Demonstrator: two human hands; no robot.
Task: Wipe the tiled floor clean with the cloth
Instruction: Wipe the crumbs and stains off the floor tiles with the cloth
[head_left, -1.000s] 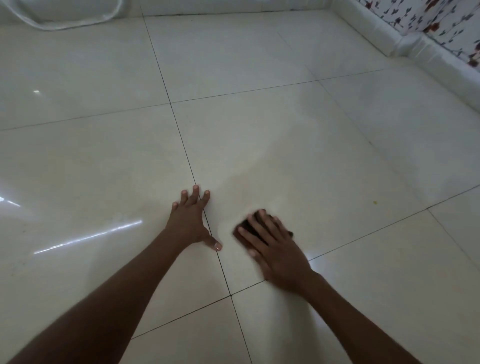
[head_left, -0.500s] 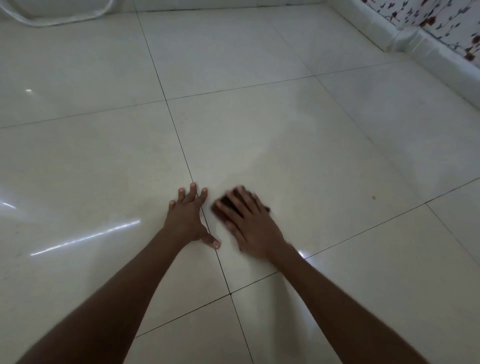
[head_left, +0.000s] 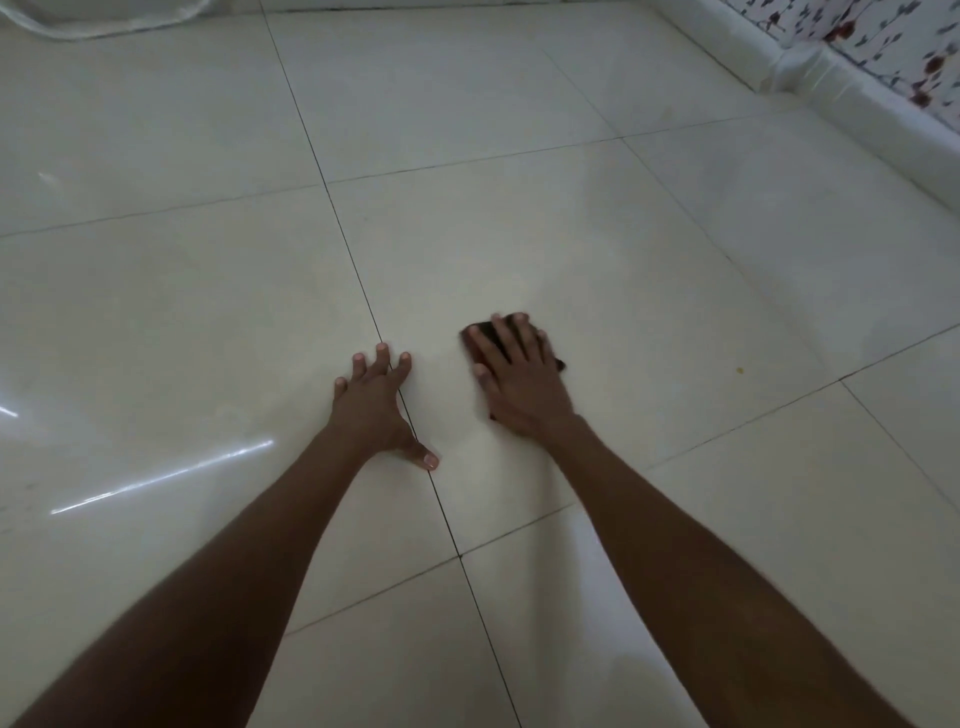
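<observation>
A: Two hands: which fingers (head_left: 501, 340) cover the cloth (head_left: 480, 332)?
B: Right hand (head_left: 519, 382), fingers straight, presses it onto the tiled floor (head_left: 571, 249). Left hand (head_left: 376, 410) is splayed flat across a grout line (head_left: 363, 296), skirting (head_left: 852, 98) well apart.

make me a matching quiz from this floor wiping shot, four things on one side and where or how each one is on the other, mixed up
Things:
1. left hand
2. right hand
3. cloth
4. yellow speck

Places or states:
A. dark, mostly hidden under flat fingers
B. alone on the tile, off to the right of both hands
C. spread flat on the bare floor, across a grout line
D. pressing down on the cloth

Pairs: 1-C, 2-D, 3-A, 4-B
</observation>
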